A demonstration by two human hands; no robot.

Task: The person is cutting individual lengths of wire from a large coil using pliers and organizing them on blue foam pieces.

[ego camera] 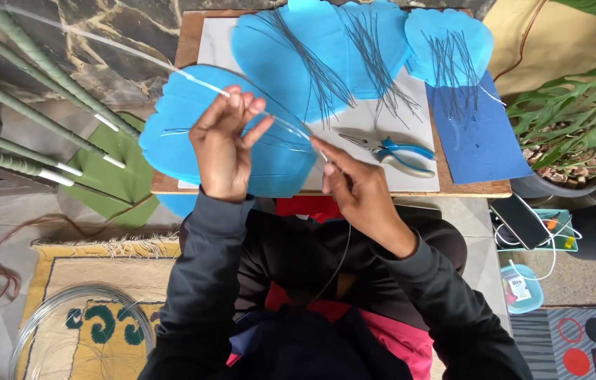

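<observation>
Both hands, my left hand (pixel 224 144) and right hand (pixel 354 190), pinch a thin wire (pixel 291 127) over the blue paper petal (pixel 171 134) on the worktop (pixel 467 188).

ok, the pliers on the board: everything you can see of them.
The pliers are needle-nose, with slim grey metal jaws that look closed and point left. The curved handles have blue and pale grey grips, slightly spread. They lie flat on the pale board, right of the right hand, below the blue petal cutouts. Neither hand touches them.

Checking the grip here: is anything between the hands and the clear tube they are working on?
Nothing visible. The left hand pinches the clear tube directly, and the right hand holds its lower end over the blue petal sheet. The pliers lie apart on the board.
</observation>
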